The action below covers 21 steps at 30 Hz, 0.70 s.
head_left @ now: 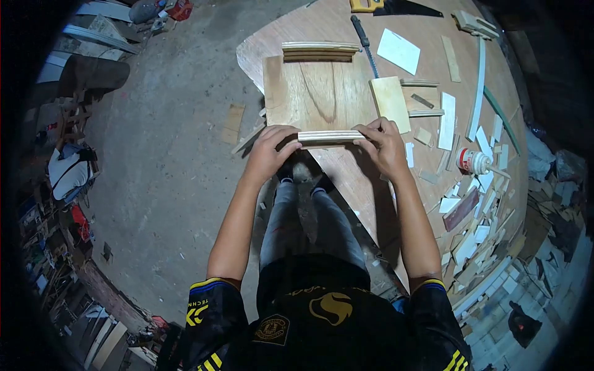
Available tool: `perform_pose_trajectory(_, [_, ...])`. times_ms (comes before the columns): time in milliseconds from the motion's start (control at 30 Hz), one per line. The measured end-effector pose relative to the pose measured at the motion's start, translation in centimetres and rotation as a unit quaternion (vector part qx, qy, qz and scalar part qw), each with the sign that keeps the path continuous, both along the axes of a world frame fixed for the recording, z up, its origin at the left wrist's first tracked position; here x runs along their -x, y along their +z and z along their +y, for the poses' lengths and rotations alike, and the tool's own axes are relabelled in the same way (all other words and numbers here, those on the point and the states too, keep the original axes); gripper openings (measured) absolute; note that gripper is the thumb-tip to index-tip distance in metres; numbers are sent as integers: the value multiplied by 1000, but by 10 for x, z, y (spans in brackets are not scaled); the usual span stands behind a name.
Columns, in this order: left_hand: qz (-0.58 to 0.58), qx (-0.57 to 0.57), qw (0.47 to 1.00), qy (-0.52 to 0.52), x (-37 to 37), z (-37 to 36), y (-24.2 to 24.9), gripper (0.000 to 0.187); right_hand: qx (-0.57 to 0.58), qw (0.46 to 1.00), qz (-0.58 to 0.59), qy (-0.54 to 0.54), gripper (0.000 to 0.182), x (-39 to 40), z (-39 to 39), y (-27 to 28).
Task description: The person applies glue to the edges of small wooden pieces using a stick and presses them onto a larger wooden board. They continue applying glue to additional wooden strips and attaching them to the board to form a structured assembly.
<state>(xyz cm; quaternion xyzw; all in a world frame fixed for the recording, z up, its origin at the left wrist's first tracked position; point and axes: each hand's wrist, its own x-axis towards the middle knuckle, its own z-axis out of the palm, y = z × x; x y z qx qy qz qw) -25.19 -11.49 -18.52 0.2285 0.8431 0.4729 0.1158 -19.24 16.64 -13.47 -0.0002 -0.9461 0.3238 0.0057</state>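
A short layered wood strip (331,136) lies across the near edge of a plywood panel (318,93). My left hand (273,148) grips its left end between thumb and fingers. At its right end, my right hand (382,145) pinches the strip in the same way. A similar layered strip (320,47) stands along the panel's far edge. Just right of the panel is a pale yellow block (390,104), close to my right fingertips. Beyond it sits a small wooden piece with side strips (423,99).
The worktable (272,43) carries a handsaw (402,7), a dark-handled tool (364,40), a white sheet (398,52), a glue bottle (475,161) and many wood offcuts (461,210) at the right. Another person (71,173) is at the far left.
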Motion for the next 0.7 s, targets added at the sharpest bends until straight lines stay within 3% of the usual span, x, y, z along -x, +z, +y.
perform_pose_trajectory(300, [3,-72,991,115,-25,14,-11,20,114,993,21,-11,33,2,0,-7])
perform_pose_trajectory(467, [7,-47,991,124,-36,11,-22,18,79,997,16,1,42,-3,12,-28])
perform_pose_trajectory(567, [9,-53,992,115,-36,10,-26,18,179,982,-9,-62,37,-9,6,-38])
perform_pose_trajectory(700, [-2,-87,990,110,-33,3,-42,20,180,981,33,-70,37,-19,4,-63])
